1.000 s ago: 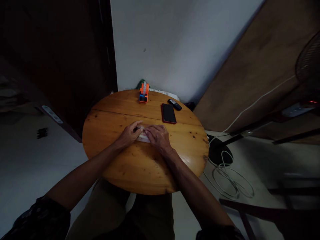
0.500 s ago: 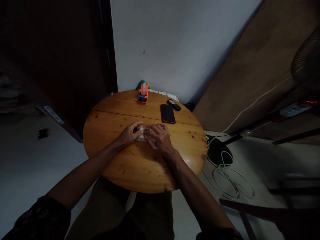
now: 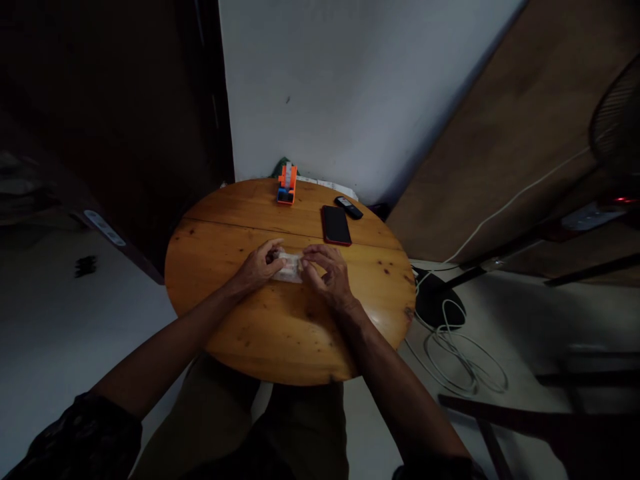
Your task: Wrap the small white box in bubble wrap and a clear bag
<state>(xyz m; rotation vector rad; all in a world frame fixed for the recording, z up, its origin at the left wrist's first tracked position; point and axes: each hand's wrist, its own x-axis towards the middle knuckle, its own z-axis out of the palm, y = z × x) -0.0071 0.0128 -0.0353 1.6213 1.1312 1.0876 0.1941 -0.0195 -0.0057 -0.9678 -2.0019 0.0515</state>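
A small, pale packet with a clear, shiny wrapping [image 3: 290, 267] lies on the round wooden table [image 3: 240, 327], between my hands. My left hand [image 3: 261, 265] grips its left end, thumb on top and fingers curled behind. At the right end, my right hand [image 3: 327, 272] holds the packet between thumb and fingers. Its middle shows between the two thumbs, while both ends are partly covered by my fingers. What is inside the packet is too blurred to tell.
Toward the table's back stands an orange tape dispenser [image 3: 287, 185]. A dark phone with red edges [image 3: 336, 225] lies beyond my right hand, beside a black handset [image 3: 349, 207]. A pale wall [image 3: 350, 93] rises behind. On the floor at right are a fan base [image 3: 437, 303] and coiled cable [image 3: 460, 360].
My right hand has shifted slightly right and its fingers have drawn off the packet's middle, so more of the packet shows. The left hand has stayed nearly in place.
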